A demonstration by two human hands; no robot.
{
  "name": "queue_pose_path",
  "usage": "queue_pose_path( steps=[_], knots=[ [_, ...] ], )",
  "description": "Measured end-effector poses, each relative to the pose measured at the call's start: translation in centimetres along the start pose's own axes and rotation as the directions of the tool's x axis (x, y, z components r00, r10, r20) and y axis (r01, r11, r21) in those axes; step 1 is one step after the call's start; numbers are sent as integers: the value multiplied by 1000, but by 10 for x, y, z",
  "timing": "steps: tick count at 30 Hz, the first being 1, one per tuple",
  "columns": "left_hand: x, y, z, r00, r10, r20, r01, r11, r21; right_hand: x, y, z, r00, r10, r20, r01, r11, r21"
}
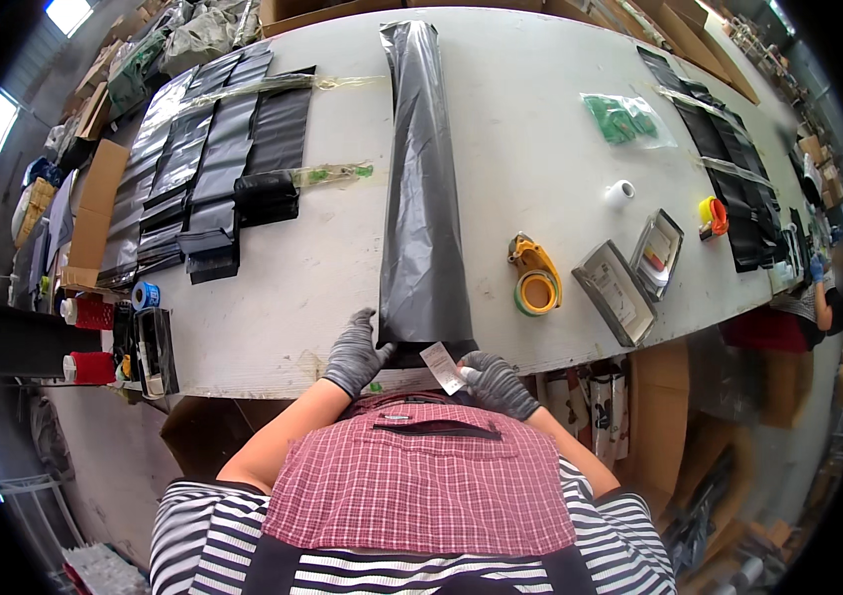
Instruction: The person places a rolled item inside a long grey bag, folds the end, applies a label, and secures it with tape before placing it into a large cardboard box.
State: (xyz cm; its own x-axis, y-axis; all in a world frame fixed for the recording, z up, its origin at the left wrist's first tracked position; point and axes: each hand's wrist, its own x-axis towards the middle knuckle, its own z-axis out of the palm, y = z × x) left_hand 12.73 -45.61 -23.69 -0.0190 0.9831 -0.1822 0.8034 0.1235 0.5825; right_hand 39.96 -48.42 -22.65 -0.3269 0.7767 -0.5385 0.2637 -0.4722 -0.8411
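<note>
In the head view, a long black plastic bag was laid lengthwise across the white desk, its near end at the desk's front edge. The gloved left hand was closed on that end's left corner, the fingers clamped over the film. The gloved right hand was pinched shut on a small white label just beside the bag's right corner. The step in hand was judged to be labelling the bag's end; pressing the label flat onto smooth film would be called for. A yellow tape dispenser was seen nearby, and flat black bags lay stacked to the left.
</note>
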Motion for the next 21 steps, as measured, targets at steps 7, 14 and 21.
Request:
queue_pose_path(
  steps=[7,14,21],
  knots=[
    [8,-2,-25,810,580,-87,-578,814,49,30,-1,68,896,-179,-406,227,971,72],
    [10,6,-35,764,639,-89,-640,768,17,90,-9,91,944,89,-318,189,646,740],
    [3,-12,-33,995,101,24,-76,866,-494,66,15,96,904,-198,-380,279,945,173]
  ],
)
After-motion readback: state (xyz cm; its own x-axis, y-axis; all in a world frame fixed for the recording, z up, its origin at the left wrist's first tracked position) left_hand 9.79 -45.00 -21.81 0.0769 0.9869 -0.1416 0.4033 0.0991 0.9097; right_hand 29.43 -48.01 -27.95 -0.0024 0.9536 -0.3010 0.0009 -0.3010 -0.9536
